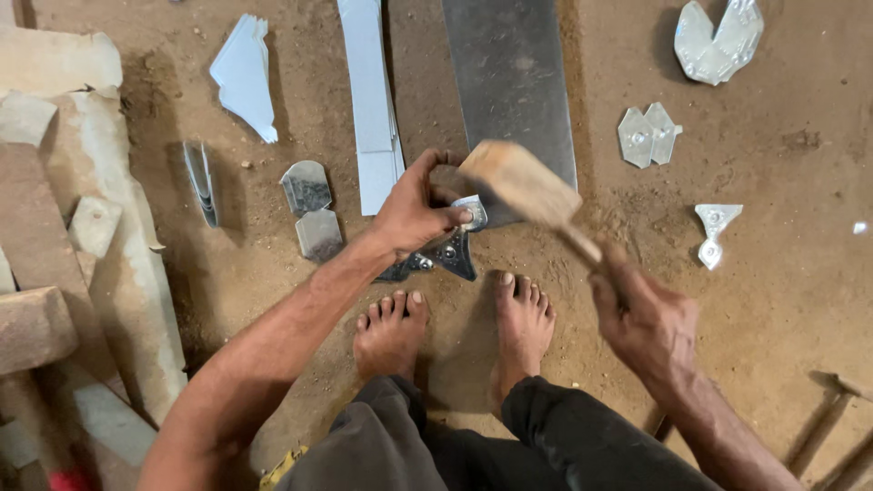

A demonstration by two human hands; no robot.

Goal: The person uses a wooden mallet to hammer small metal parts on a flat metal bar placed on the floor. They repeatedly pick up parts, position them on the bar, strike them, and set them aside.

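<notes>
My left hand (pixel 416 207) pinches a small shaped sheet-metal piece (pixel 450 245) against the dirt floor, just ahead of my bare feet. In my right hand (pixel 642 314) is the handle of a wooden mallet (pixel 523 185), whose blurred head hangs over the piece, right beside my left fingers. A long grey metal sheet (pixel 514 73) lies on the ground behind the mallet.
Cut metal pieces lie scattered: white strips (pixel 371 100), a stack of white blanks (pixel 245 75), rounded plates (pixel 309 207), and shiny shaped parts (pixel 648 135) (pixel 718 38) (pixel 714 232) to the right. Stone slabs (pixel 64 209) line the left. Another hammer handle (pixel 832 414) lies at lower right.
</notes>
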